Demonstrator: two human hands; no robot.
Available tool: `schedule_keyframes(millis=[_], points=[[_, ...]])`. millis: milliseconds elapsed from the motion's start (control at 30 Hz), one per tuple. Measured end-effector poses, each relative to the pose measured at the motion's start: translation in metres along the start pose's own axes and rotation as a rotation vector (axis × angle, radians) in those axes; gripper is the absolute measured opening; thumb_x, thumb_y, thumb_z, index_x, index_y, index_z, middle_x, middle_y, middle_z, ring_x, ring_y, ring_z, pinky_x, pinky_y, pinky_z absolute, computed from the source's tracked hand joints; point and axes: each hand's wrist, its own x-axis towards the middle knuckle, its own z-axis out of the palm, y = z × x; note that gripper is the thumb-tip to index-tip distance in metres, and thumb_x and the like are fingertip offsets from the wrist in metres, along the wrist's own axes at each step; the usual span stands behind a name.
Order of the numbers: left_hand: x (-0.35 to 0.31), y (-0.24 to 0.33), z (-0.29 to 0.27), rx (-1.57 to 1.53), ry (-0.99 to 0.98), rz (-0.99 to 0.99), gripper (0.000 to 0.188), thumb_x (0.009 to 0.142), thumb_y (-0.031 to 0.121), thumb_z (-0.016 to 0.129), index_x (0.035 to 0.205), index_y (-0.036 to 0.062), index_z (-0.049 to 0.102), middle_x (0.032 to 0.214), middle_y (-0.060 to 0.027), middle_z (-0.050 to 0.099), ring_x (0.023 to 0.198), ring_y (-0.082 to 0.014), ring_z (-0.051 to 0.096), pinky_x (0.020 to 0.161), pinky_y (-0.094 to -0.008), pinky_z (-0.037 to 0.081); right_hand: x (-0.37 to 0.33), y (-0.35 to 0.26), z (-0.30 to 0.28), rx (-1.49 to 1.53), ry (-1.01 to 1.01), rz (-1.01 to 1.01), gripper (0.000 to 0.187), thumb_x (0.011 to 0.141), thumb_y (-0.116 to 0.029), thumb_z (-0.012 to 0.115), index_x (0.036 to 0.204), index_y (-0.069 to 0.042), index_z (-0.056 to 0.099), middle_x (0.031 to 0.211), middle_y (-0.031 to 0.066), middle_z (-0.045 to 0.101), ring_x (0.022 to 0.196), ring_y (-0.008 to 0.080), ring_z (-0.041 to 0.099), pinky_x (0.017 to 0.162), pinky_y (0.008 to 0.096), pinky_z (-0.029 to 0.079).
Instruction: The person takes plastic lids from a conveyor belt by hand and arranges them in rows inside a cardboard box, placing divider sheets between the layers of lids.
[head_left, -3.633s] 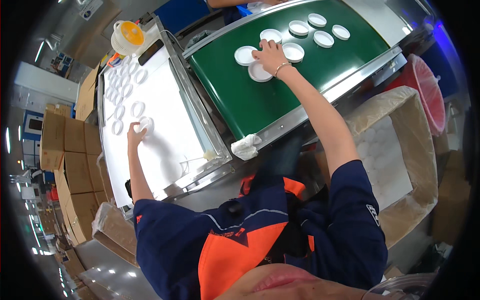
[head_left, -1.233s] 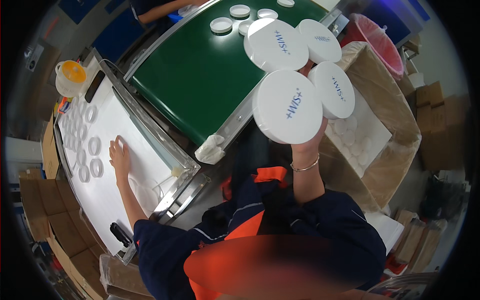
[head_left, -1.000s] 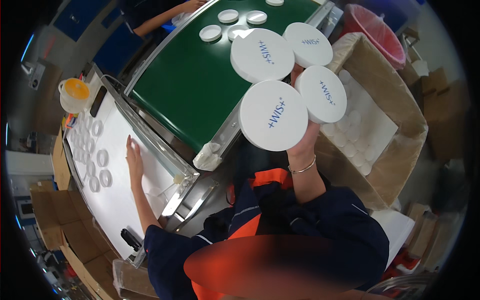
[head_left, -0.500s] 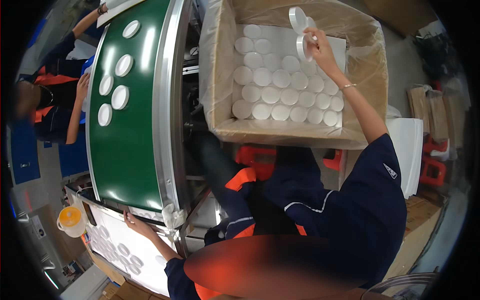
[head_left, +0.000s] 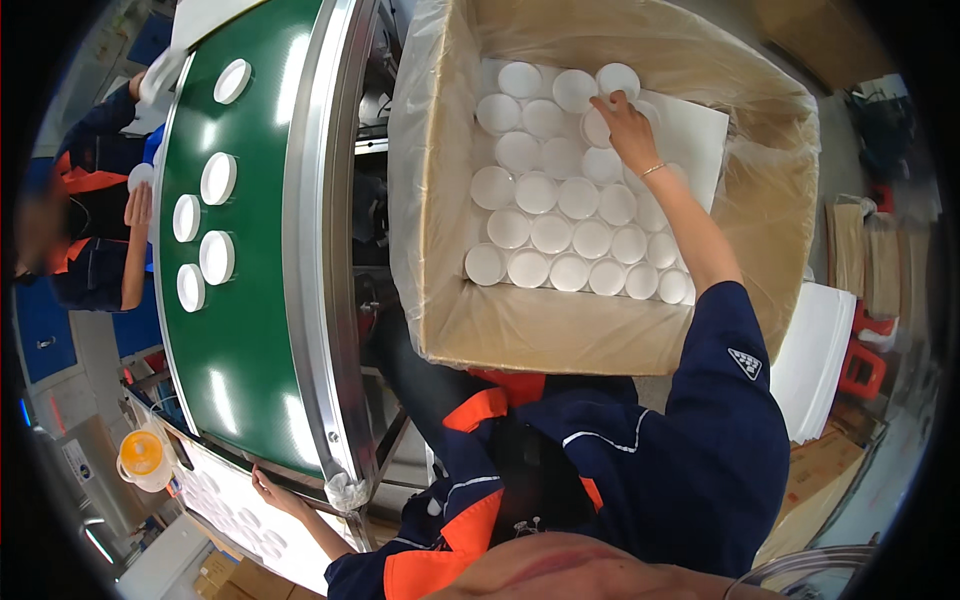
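Observation:
Inside a plastic-lined cardboard box, my right hand (head_left: 627,132) reaches down with its fingers apart, touching shallow round white lids. One lid (head_left: 595,128) lies partly under the fingers, and another lid (head_left: 617,81) is just beyond the fingertips. A third lid (head_left: 574,91) sits to their left. These lie flat, at the far end of rows of similar lids (head_left: 550,233) on a white sheet (head_left: 708,130). At the lower left, my left hand (head_left: 278,493) rests at the conveyor's near end with extended fingers, partly hidden, and no lid visible in it.
The box (head_left: 600,335) stands right of a green conveyor belt (head_left: 255,350) carrying several lids (head_left: 217,257). A metal rail (head_left: 325,250) edges the belt. Across it, a co-worker's hand (head_left: 138,205) holds a lid. A lit white table (head_left: 295,555) bears more lids; an orange-topped container (head_left: 142,455) stands beside it.
My right hand has lowered into the box; the lids it held up now lie flat near its fingers. The belt's lids appear lower in view. My left hand stays at the conveyor's end.

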Motion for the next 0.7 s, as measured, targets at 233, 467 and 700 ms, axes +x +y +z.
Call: schedule_keyframes(millis=[233,467,700], points=[[-0.008,0.023,0.009,-0.041,0.033,-0.09,0.037,0.093,0.031,0.045,0.112,0.0016,0.055,0.11,-0.0096,0.056,0.098,-0.0201,0.053,0.087,-0.0312,0.042,0.004,-0.015,0.017,-0.086,0.044,0.262,0.058,0.066,0.005,0.06,0.118,-0.02,0.052,0.104,0.0092,0.046,0.076,0.0231,0.059,0.057,0.0345,0.051],[-0.009,0.024,0.008,-0.011,0.053,-0.114,0.038,0.093,0.031,0.044,0.114,0.0023,0.055,0.113,-0.009,0.055,0.099,-0.0212,0.053,0.087,-0.0329,0.042,0.012,-0.024,0.022,0.0,-0.045,0.268,0.058,0.066,0.004,0.061,0.117,-0.021,0.049,0.106,0.0102,0.047,0.08,0.0269,0.06,0.061,0.037,0.052],[-0.005,0.017,0.006,0.029,0.049,-0.094,0.037,0.093,0.03,0.044,0.114,0.0021,0.056,0.114,-0.0095,0.055,0.101,-0.0213,0.053,0.089,-0.0327,0.041,0.017,-0.017,0.03,0.076,-0.227,0.275,0.054,0.069,0.001,0.06,0.116,-0.022,0.049,0.107,0.0128,0.048,0.081,0.0289,0.061,0.063,0.0387,0.052]])
